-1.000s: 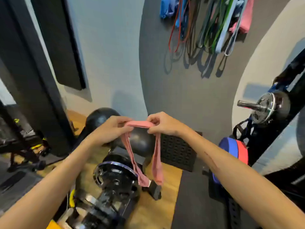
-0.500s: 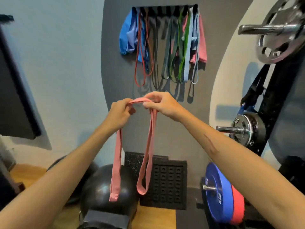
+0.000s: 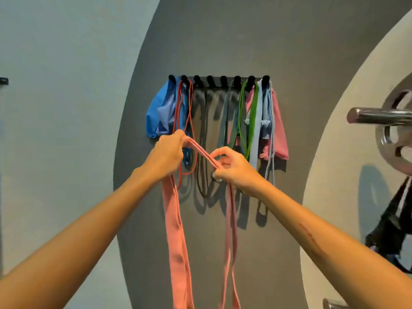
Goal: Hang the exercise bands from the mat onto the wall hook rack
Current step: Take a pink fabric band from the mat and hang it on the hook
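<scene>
Gripping a long salmon-pink fabric exercise band [image 3: 178,241], the left hand [image 3: 166,157] and right hand [image 3: 231,169] stretch its top below the black wall hook rack [image 3: 223,79]; several bands hang there, this one is not yet hooked.

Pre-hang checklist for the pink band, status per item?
1. Left hand gripping pink band: ok.
2. Right hand gripping it too: ok.
3. Span between hands opened into a loop for a hook: not ok, strands lie together.
4. Free hook on hook rack: ok, two middle hooks look bare.
5. Band raised to hook height: not ok, hands sit well below.
6. Tails clear of the hanging red band: cannot tell.
</scene>
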Available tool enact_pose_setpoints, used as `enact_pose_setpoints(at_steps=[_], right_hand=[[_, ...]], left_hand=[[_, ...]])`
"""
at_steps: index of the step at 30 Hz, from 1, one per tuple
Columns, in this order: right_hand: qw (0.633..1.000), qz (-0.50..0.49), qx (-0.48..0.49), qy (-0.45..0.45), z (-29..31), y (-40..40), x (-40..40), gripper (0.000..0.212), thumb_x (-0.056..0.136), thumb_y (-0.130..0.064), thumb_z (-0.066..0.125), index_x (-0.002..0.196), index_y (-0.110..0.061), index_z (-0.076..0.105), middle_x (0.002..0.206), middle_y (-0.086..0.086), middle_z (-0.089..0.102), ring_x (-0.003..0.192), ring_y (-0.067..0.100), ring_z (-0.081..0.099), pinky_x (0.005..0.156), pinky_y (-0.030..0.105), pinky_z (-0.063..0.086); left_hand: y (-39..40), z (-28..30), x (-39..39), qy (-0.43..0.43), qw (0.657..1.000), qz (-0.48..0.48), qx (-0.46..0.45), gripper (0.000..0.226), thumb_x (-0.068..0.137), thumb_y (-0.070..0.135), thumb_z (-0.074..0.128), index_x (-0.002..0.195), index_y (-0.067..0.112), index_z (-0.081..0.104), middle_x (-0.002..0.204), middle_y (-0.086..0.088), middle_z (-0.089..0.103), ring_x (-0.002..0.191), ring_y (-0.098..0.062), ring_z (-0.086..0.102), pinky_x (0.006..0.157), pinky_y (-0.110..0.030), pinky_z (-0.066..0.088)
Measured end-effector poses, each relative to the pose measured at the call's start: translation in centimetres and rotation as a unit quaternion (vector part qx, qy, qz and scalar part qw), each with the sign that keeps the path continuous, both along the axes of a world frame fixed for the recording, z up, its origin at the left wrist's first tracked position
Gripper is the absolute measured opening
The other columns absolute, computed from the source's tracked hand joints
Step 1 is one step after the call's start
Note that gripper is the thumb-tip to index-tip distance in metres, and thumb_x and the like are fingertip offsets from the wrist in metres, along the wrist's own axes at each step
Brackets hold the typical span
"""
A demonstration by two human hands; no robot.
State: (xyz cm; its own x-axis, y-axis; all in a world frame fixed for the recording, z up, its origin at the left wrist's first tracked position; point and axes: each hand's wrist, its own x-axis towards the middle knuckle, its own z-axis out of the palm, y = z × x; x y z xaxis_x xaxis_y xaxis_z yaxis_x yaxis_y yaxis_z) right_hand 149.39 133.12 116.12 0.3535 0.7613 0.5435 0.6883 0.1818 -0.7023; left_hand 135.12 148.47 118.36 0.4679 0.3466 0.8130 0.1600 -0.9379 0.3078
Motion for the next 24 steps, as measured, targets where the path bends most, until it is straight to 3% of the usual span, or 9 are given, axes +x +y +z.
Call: enact_pose_setpoints(at_steps=[2,5,7,9,12,15,17,20,24], right_hand=[[0.999,-0.037,0.029,-0.024,1.2,2.0,3.3,0.024,0.081,0.0,0.058,0.094,-0.019,0.053,0.076,0.008,0.055,0.063,0.02,0.047,0.056,0.031,0.038],[0.979,-0.126,0.104,-0.119,3.1,5.8,8.0,0.015,0.088,-0.01,0.056,0.083,-0.018,0.043,0.066,0.001,0.049,0.055,0.011,0.042,0.054,0.027,0.035],[0.955,-0.167,0.143,-0.201,5.0,8.7,11.1,0.018,0.093,-0.014,0.056,0.084,-0.012,0.04,0.06,0.0,0.043,0.05,0.013,0.039,0.051,0.03,0.031],[0.927,-0.188,0.175,-0.275,7.8,12.0,14.1,0.019,0.096,-0.018,0.054,0.087,-0.011,0.039,0.057,0.003,0.043,0.05,0.023,0.041,0.052,0.04,0.035],[0.869,-0.239,0.24,-0.36,12.9,17.2,17.5,0.016,0.096,-0.026,0.052,0.1,-0.011,0.049,0.065,0.015,0.055,0.061,0.041,0.052,0.055,0.048,0.044],[0.824,-0.273,0.343,-0.358,18.1,22.1,20.3,0.03,0.096,-0.03,0.048,0.112,-0.006,0.053,0.078,0.025,0.062,0.072,0.047,0.058,0.058,0.046,0.043],[0.815,-0.267,0.368,-0.358,20.8,25.4,21.9,0.031,0.098,-0.031,0.046,0.115,-0.006,0.051,0.08,0.024,0.063,0.073,0.047,0.058,0.058,0.046,0.044],[0.817,-0.297,0.351,-0.349,22.5,28.9,24.9,0.031,0.098,-0.027,0.045,0.123,-0.009,0.048,0.08,0.015,0.061,0.08,0.045,0.06,0.062,0.044,0.045],[0.799,-0.266,0.424,-0.333,21.9,30.3,28.0,0.019,0.091,-0.018,0.044,0.106,-0.008,0.05,0.066,0.013,0.055,0.063,0.042,0.056,0.057,0.049,0.046]], left_hand=[[2.7,2.3,3.3,-0.033,0.999,0.024,0.014,0.018,0.1,0.015,0.039,0.089,0.012,0.052,0.082,-0.014,0.062,0.074,-0.036,0.056,0.064,-0.044,0.044],[5.2,6.0,8.8,-0.09,0.994,0.048,0.037,0.017,0.102,0.019,0.037,0.096,0.01,0.049,0.08,-0.013,0.054,0.075,-0.038,0.052,0.062,-0.045,0.039],[6.2,8.3,13.2,-0.139,0.988,0.046,0.056,0.018,0.102,0.019,0.036,0.103,0.006,0.048,0.081,-0.017,0.056,0.075,-0.04,0.053,0.06,-0.04,0.033],[7.6,10.6,17.8,-0.196,0.976,0.039,0.082,0.02,0.102,0.02,0.035,0.105,0.004,0.047,0.08,-0.021,0.059,0.076,-0.043,0.057,0.058,-0.039,0.031],[10.8,14.3,23.4,-0.277,0.951,0.065,0.124,0.032,0.101,0.026,0.031,0.11,0.0,0.047,0.086,-0.027,0.064,0.081,-0.047,0.061,0.058,-0.043,0.034],[15.1,18.0,28.1,-0.316,0.933,0.105,0.138,0.036,0.103,0.029,0.031,0.114,-0.001,0.047,0.093,-0.03,0.065,0.087,-0.048,0.063,0.064,-0.049,0.046],[17.6,20.2,30.8,-0.33,0.926,0.103,0.154,0.035,0.103,0.03,0.031,0.113,0.0,0.047,0.091,-0.027,0.066,0.084,-0.045,0.065,0.065,-0.049,0.053],[20.6,21.1,33.9,-0.339,0.917,0.139,0.16,0.032,0.103,0.026,0.031,0.113,-0.001,0.046,0.092,-0.028,0.066,0.087,-0.047,0.064,0.06,-0.042,0.042],[22.7,20.2,35.1,-0.401,0.885,0.089,0.22,0.035,0.101,0.025,0.031,0.11,-0.005,0.047,0.073,-0.025,0.064,0.066,-0.045,0.064,0.054,-0.049,0.051]])
